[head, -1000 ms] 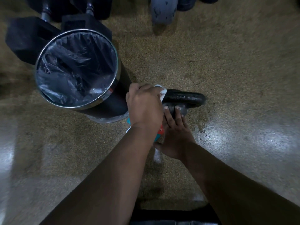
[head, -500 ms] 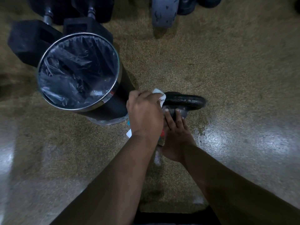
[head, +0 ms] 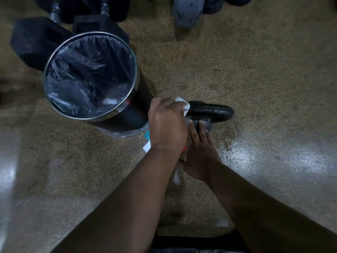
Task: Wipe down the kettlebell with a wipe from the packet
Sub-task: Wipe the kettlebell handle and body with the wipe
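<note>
A black kettlebell (head: 211, 111) stands on the speckled floor, its handle running left to right. My left hand (head: 166, 126) grips a white wipe (head: 183, 105) and presses it on the left end of the handle. My right hand (head: 199, 148) lies with straight fingers against the kettlebell's near side, below the handle. The wipe packet (head: 147, 143), white and teal, shows only at its edge under my left wrist; the rest is hidden by my hands.
A round black bin (head: 91, 77) with a chrome rim and a dark liner stands just left of the kettlebell. Black dumbbells (head: 32, 41) lie behind the bin. A grey weight (head: 187, 11) sits at the top centre. A dark edge (head: 191, 243) is at the bottom.
The hands have hardly moved: the left hand with the wipe stays on the left end of the handle. The view has tilted slightly, so everything sits a little lower.
</note>
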Demonstrator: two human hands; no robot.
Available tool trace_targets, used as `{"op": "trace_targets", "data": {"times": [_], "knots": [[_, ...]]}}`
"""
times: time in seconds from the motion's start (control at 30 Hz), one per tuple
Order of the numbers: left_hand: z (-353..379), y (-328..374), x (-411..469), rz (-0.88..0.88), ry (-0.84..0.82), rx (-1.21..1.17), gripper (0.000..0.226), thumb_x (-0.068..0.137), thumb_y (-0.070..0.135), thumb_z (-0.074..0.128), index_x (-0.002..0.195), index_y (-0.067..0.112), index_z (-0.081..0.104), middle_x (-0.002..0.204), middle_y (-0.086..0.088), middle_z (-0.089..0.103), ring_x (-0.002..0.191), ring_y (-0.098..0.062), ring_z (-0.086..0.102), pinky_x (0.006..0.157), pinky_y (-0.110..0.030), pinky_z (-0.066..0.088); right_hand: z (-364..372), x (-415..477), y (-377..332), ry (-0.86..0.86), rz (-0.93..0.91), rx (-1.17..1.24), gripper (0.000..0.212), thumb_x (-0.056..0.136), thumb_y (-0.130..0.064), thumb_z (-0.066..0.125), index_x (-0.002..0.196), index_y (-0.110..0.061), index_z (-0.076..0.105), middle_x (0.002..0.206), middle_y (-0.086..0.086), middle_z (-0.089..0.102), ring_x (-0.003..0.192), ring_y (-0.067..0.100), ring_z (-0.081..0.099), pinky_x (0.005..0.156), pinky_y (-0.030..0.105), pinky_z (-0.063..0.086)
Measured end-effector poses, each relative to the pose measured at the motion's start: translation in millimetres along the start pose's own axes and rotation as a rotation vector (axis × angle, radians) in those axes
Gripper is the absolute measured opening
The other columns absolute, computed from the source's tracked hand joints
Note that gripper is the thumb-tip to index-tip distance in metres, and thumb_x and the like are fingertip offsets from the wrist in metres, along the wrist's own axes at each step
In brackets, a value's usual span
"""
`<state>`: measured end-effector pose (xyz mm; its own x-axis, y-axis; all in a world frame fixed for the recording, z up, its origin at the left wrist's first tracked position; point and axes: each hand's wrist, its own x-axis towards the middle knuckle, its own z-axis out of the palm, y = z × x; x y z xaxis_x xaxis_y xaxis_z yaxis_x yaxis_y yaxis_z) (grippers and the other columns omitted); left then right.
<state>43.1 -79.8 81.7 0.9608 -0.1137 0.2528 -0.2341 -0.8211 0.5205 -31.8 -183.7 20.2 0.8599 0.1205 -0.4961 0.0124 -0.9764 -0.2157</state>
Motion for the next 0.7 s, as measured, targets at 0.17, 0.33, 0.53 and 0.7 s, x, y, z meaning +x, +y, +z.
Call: {"op": "trace_targets", "data": {"times": [0.17,0.33,0.53,0.7], "knots": [[-2.4,0.7,3.7,0.011,0.009,-0.003,0.015,0.084,0.006,0.07,0.09,0.015,0.079,0.08,0.005,0.071,0.094,-0.022,0.056,0.086,-0.013,0.031,-0.7,-0.7,-1.4,0.019,0.03,-0.001,0.107,0.09,-0.065,0.04,0.151,-0.001,-0.02,0.155,0.017,-0.034,0.143,0.031,-0.033,0.121,0.043,-0.008],[-0.2,2.1,1.6,-0.003,-0.012,0.001,0.014,0.083,0.005,0.071,0.09,0.014,0.079,0.079,0.003,0.071,0.095,-0.021,0.057,0.087,-0.014,0.032,-5.7,-2.2,1.3,-0.002,0.013,-0.015,0.102,0.093,-0.061,0.039,0.15,-0.001,-0.021,0.156,0.017,-0.033,0.144,0.031,-0.032,0.119,0.041,-0.012],[-0.5,0.0,12.1,0.078,-0.057,-0.012,0.014,0.081,0.004,0.071,0.086,0.015,0.077,0.08,0.006,0.07,0.093,-0.019,0.058,0.087,-0.012,0.032,-6.5,-6.3,-0.3,-0.031,0.019,-0.016,0.101,0.094,-0.059,0.038,0.149,-0.001,-0.023,0.155,0.016,-0.034,0.143,0.031,-0.033,0.122,0.044,-0.007],[-2.8,-0.9,0.0,0.066,-0.086,-0.005,0.016,0.086,0.011,0.062,0.09,0.012,0.078,0.083,0.001,0.07,0.096,-0.021,0.056,0.088,-0.019,0.04,-2.9,-5.8,0.1,-0.032,0.026,-0.043,0.102,0.094,-0.062,0.035,0.148,0.0,-0.024,0.154,0.017,-0.036,0.143,0.031,-0.033,0.122,0.044,-0.006]]}}
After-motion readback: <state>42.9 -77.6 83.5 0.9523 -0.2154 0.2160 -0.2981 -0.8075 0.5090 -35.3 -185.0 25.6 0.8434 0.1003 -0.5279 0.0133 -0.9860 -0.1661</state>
